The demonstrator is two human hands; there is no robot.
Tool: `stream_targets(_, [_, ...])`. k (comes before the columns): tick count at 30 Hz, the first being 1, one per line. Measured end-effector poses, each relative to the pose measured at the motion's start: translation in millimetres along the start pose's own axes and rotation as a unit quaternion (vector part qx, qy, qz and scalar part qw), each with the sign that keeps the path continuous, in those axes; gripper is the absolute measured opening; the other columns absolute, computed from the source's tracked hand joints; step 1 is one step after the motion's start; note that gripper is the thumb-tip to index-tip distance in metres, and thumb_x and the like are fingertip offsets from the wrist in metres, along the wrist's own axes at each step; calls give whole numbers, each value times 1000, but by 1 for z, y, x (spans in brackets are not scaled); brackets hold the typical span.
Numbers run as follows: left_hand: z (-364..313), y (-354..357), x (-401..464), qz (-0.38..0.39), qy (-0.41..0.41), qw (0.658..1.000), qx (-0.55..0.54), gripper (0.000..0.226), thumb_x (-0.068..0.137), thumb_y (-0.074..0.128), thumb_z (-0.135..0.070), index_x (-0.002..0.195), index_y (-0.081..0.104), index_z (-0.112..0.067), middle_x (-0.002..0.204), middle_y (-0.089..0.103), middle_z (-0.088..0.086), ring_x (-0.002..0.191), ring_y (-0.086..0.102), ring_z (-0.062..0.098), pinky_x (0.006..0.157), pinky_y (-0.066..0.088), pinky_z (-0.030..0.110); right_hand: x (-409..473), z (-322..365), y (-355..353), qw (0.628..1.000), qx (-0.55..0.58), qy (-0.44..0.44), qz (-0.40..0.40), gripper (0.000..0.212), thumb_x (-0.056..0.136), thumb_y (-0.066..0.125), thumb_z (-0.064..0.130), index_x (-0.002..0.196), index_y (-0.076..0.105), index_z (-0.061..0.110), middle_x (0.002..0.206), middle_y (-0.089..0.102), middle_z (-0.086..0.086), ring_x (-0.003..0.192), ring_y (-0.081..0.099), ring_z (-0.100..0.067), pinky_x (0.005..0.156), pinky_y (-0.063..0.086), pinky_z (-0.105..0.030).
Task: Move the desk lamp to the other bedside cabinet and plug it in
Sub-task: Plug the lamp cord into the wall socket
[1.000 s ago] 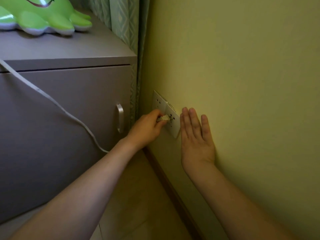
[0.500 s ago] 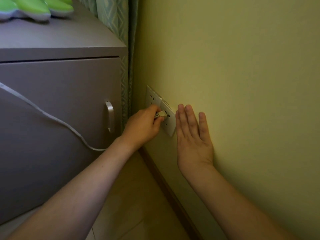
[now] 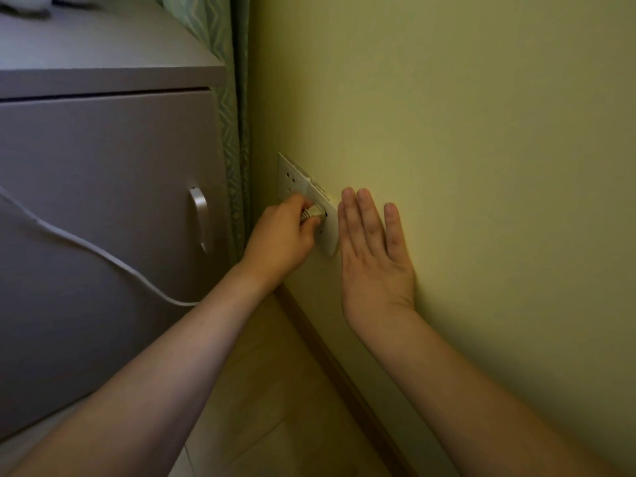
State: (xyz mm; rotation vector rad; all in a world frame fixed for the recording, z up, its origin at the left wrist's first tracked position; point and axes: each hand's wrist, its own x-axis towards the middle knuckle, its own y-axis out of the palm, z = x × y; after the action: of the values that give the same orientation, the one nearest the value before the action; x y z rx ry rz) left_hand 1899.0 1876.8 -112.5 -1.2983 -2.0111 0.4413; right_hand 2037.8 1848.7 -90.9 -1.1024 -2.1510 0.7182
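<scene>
My left hand (image 3: 280,237) grips the lamp's white plug (image 3: 310,213) and holds it against the nearer white wall socket (image 3: 328,232). A second socket plate (image 3: 290,177) sits just beyond it on the yellow wall. The white cord (image 3: 99,251) runs from under my left forearm up across the front of the grey bedside cabinet (image 3: 103,187). My right hand (image 3: 373,256) lies flat on the wall beside the socket, fingers spread. Only a blurred sliver of the green lamp base (image 3: 27,5) shows at the top left corner, on the cabinet.
The cabinet door has a silver handle (image 3: 200,218). A green patterned curtain (image 3: 230,108) hangs between cabinet and wall. A wooden skirting board (image 3: 344,380) runs along the wall above the light floor (image 3: 261,407).
The view has tilted down, so the green lamp has slid almost out of frame. Both hands stay at the socket; the left hand still holds the plug there.
</scene>
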Motion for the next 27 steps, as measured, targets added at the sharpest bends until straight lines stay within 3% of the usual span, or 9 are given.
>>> stream_targets(6, [3, 1, 2, -7, 12, 1000, -9, 26, 89, 59, -26, 111, 63, -12, 101, 71, 12, 91, 66, 31, 75, 52, 34, -1, -1, 1, 1000, 1, -1, 8, 102, 83, 44, 36, 137, -32, -5, 148, -38, -23, 134, -39, -38, 104, -30, -55])
stream_targets(10, [1, 5, 0, -36, 59, 997, 28, 28, 90, 57, -26, 111, 63, -8, 97, 73, 17, 88, 67, 36, 72, 55, 40, 0, 0, 0, 1000, 8, 0, 21, 106, 83, 45, 36, 130, -39, -8, 140, -47, -25, 132, -43, -38, 103, -32, -54])
stream_targets(13, [0, 9, -1, -48, 16, 999, -5, 26, 90, 57, -28, 107, 63, -10, 94, 72, 13, 83, 67, 31, 67, 50, 31, 0, 0, 0, 1000, 12, -2, 27, 105, 83, 47, 35, 130, -37, -8, 137, -48, -25, 131, -43, -38, 102, -31, -54])
stream_targets(16, [0, 12, -2, -45, 7, 999, -4, 27, 90, 56, -30, 108, 62, -11, 93, 71, 12, 81, 66, 29, 66, 49, 31, 0, -1, -1, 1000, 10, -2, 28, 104, 84, 46, 37, 132, -35, -7, 140, -46, -24, 131, -43, -38, 102, -31, -54])
stream_targets(20, [-1, 3, 2, -15, 12, 999, 35, 30, 89, 57, -33, 111, 64, -13, 98, 72, 14, 87, 67, 34, 74, 55, 41, -1, -3, -2, 999, 6, -6, 31, 103, 84, 45, 38, 133, -34, -5, 140, -46, -22, 133, -41, -37, 103, -31, -53])
stream_targets(23, [3, -13, 9, 79, -9, 997, -12, 30, 88, 61, -36, 109, 67, -16, 97, 74, 9, 78, 72, 24, 75, 58, 40, -3, -5, -1, 1000, 9, -13, 22, 102, 85, 45, 38, 137, -31, -4, 145, -42, -22, 131, -42, -38, 104, -31, -54])
stream_targets(27, [2, -22, 10, 81, -11, 997, 1, 23, 88, 60, -38, 86, 69, -17, 77, 74, 4, 66, 71, 16, 70, 59, 39, -4, -6, 3, 999, 9, -27, 27, 103, 85, 43, 38, 132, -36, -8, 141, -44, -25, 129, -44, -41, 102, -34, -55])
